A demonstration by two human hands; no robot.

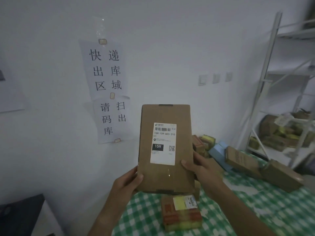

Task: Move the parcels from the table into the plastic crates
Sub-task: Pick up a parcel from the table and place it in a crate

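Note:
A flat brown cardboard parcel [167,174] with a white shipping label is held upright in front of me, above the table's near left corner. My left hand [127,182] grips its lower left edge, thumb on the front. My right hand [198,166] grips its right edge, thumb on the front. Below it a small red and yellow parcel [181,213] lies on the green checked table [255,208]. More brown parcels [242,159] and a blue one [219,153] lie further right. No plastic crate is in view.
A white wall with paper signs [106,72] stands straight ahead. At the right a white metal shelf rack [265,82] holds more brown parcels [281,132]. A dark object [20,213] sits at the lower left beside the table.

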